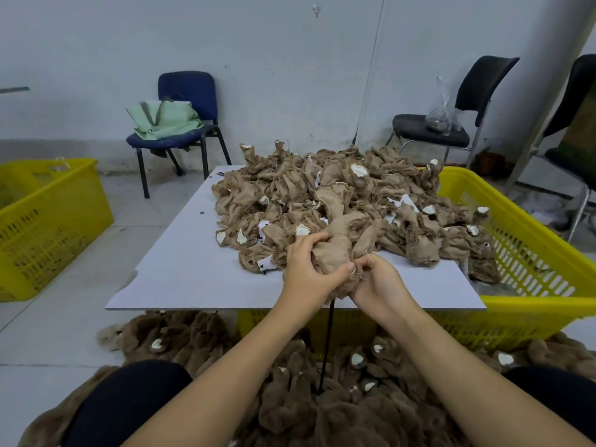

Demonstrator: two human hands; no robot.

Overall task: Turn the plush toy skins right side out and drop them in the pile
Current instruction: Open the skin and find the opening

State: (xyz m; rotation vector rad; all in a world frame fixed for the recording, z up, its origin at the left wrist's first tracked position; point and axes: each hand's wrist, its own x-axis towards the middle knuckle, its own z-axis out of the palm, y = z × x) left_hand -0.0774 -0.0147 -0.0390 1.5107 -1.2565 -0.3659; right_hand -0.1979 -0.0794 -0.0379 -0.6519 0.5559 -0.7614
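Observation:
A tan plush toy skin (333, 250), inside out, is held above the near edge of the white board (180, 269). My left hand (306, 269) grips its lower part with curled fingers and thumb. My right hand (377, 282) pinches the skin's opening from the right. A thin black rod (326, 346) runs down from under the skin to the floor. Behind my hands a heap of inside-out skins (338, 195) covers the board's right half. On the floor between my knees lies the pile of furry brown turned skins (290, 382).
A yellow crate (532, 253) stands under and right of the board, another yellow crate (42, 221) at the left. A blue chair (190, 91) with a green bag and two black chairs (477, 91) stand by the wall. My knees (129, 398) flank the floor pile.

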